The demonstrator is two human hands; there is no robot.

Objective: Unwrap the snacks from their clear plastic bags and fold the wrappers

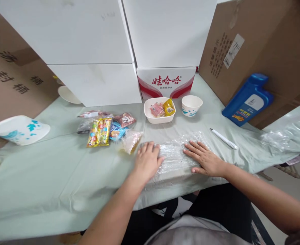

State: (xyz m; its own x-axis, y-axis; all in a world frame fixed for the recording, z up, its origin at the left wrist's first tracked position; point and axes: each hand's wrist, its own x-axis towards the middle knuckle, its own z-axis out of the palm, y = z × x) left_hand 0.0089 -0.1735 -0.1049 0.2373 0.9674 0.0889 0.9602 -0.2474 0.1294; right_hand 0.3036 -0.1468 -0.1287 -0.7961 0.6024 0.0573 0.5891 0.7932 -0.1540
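Observation:
A crinkled sheet of clear plastic film (174,154) lies flat near the table's front edge. My left hand (147,161) rests on its left end, palm down with the fingers extended. On its right part lies my right hand (203,158), fingers spread and thumb apart. Just behind the film stands a white tray (160,119) holding pink packets (157,109) and a yellow packet (169,108). A white paper bowl with a blue print (191,106) is beside the tray. Left of my left hand sit several snack packets (100,132) and a clear bag (131,141).
A white box cutter or pen-like tool (223,139) lies right of the film. A blue bottle (249,100) leans by a cardboard box (254,51). Another paper cup (21,130) is at far left. White boxes (93,83) and a red-and-white carton (166,82) line the back.

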